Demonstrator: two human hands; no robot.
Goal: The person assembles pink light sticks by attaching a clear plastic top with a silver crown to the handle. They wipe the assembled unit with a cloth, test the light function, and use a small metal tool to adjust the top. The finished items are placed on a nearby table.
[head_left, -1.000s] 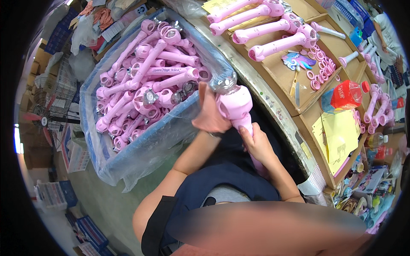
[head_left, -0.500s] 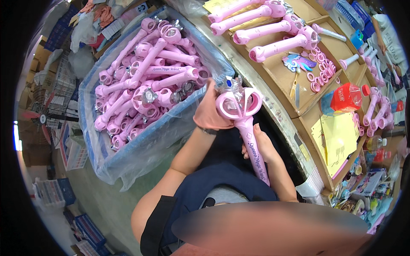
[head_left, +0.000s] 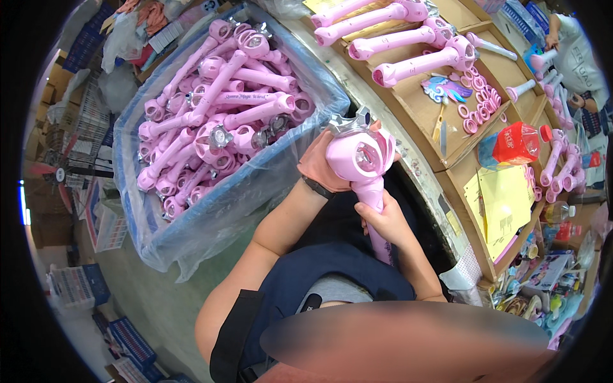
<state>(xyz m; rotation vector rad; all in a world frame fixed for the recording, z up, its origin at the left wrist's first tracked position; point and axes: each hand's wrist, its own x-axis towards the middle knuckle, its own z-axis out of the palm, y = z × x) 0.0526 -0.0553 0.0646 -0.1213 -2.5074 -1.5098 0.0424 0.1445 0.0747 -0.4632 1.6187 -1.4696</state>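
Note:
In front of my body I hold a pink toy wand [head_left: 359, 159], its round openwork head up, with a silver crown piece on top and its handle slanting down toward my lap. My left hand [head_left: 321, 159], in what looks like a thin peach glove, is closed round the back and side of the head; some fingers are hidden behind it. My right hand [head_left: 387, 220] grips the handle just below the head, thumb across the front. Left of my hands stands a blue bin [head_left: 220, 205] lined with clear plastic, heaped with similar pink wands [head_left: 223, 121].
To the right, a workbench carries cardboard trays [head_left: 408, 102] with pink wands, pink rings [head_left: 480, 102], a winged blue-purple piece [head_left: 446, 89] and scissors [head_left: 440, 129]. A red-labelled bottle [head_left: 514, 145] and yellow sheets [head_left: 501, 204] lie nearer. Another person [head_left: 571, 57] works at the far right.
The wand has turned about its length, so the handle's lettering faces away and the crown tilts differently. My left hand has shifted right behind the head; my right hand has moved higher on the handle.

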